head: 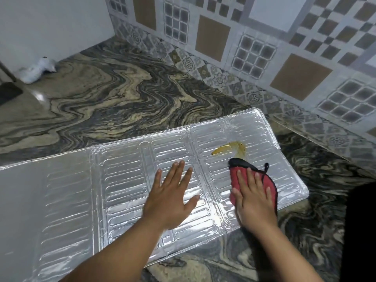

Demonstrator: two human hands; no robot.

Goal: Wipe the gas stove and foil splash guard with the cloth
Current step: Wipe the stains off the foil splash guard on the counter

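The foil splash guard [126, 171] lies flat and unfolded on the marbled counter. A yellow-brown smear [230, 148] marks its right panel. Just below the smear sits a red cloth with a black edge [238, 169]. My right hand [254, 198] presses flat on the cloth with straight fingers. My left hand [173, 194] rests flat on the middle panel, fingers spread. No gas stove is in view.
The marbled counter [114, 94] runs back to a patterned tile wall [264, 49]. A crumpled white cloth or bag [38, 69] lies at the far left corner. A dark object [9, 92] sits at the left edge and a black shape [361, 231] at the right.
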